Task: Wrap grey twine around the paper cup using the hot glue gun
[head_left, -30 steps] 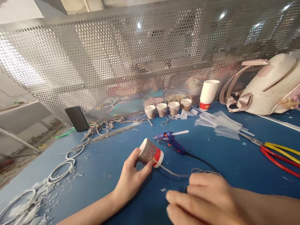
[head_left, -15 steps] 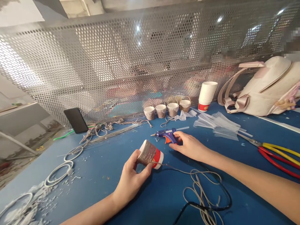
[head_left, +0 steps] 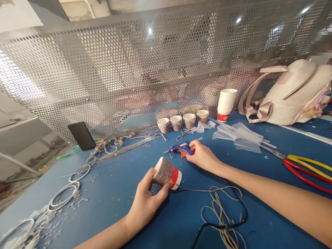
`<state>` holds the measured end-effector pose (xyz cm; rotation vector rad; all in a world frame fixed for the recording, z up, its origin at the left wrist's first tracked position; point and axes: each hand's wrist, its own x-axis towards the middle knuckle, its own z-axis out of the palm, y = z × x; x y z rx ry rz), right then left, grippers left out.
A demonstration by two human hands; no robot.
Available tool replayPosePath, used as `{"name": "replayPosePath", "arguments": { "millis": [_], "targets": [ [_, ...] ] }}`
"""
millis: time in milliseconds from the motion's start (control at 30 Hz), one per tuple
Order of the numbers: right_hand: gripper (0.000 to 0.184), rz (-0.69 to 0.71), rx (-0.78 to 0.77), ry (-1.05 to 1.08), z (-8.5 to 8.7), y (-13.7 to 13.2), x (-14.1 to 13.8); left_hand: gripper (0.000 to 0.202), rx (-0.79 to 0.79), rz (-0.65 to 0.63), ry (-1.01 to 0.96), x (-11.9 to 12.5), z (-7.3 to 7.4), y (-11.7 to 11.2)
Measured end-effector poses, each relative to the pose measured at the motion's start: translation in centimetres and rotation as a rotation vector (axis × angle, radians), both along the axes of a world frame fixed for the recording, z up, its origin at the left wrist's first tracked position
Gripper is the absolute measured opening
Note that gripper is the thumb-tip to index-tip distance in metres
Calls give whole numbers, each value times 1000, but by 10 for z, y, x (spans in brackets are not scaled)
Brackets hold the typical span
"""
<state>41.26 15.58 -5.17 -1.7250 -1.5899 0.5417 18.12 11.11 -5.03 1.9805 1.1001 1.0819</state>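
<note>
A paper cup [head_left: 166,172], white and red with grey cord wound round part of it, lies tilted in my left hand [head_left: 149,195], thumb and fingers closed about it. From the cup a strand runs right to a loose coil of cord [head_left: 220,211] on the table. My right hand [head_left: 203,155] has its fingers wrapped round the handle of a blue glue gun [head_left: 180,148] with an orange trigger. The gun's nozzle points left, above and behind the cup. A clear glue stick pokes out of its back end.
Several cord-wrapped cups [head_left: 176,122] with handles line the perforated metal screen [head_left: 116,79]. Right of them stand stacked paper cups [head_left: 226,105], glue sticks [head_left: 241,136], cutters [head_left: 293,159] and a backpack [head_left: 290,97]. A phone [head_left: 81,136] leans at left; a black cable [head_left: 207,224] crosses in front.
My right hand has closed round the glue gun's handle and shifted it slightly left. The left hand still holds the cup, nearly in place. The view has moved a little.
</note>
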Motion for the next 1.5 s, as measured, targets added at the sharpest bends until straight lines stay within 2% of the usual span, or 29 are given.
{"name": "replayPosePath", "arguments": {
  "millis": [100,200,367,467,533,600,733,800,867,967,1133,1367,1500],
  "targets": [
    [33,-15,59,159,1,-4,2,10,12,-19,-4,-1,0,0],
    [37,-34,99,283,13,-18,4,11,10,-9,-10,-1,0,1],
    [31,-16,19,605,34,-60,9,12,-12,-11,-11,-1,1,3],
    [28,40,-1,704,33,-86,12,11,-9,-5,0,-2,-1,3],
    [21,142,-105,721,28,-102,11,12,-9,15,18,-2,-2,4],
    [18,234,-168,717,24,-116,8,13,-9,34,48,-3,-3,5],
    [26,199,-48,604,27,-136,-2,13,13,33,98,-3,-2,5],
    [16,210,-19,549,29,-141,-7,13,35,25,105,-2,-1,4],
    [9,259,-5,486,28,-141,-11,12,50,17,114,0,1,2],
    [8,321,53,356,17,-139,-16,10,48,14,133,3,4,0],
    [13,267,225,181,4,-138,-21,10,45,35,175,7,8,-1],
    [6,258,165,158,3,-136,-20,9,97,52,272,8,7,-3],
    [8,229,210,90,-4,-135,-23,7,133,47,288,7,6,-2]
  ]
}}
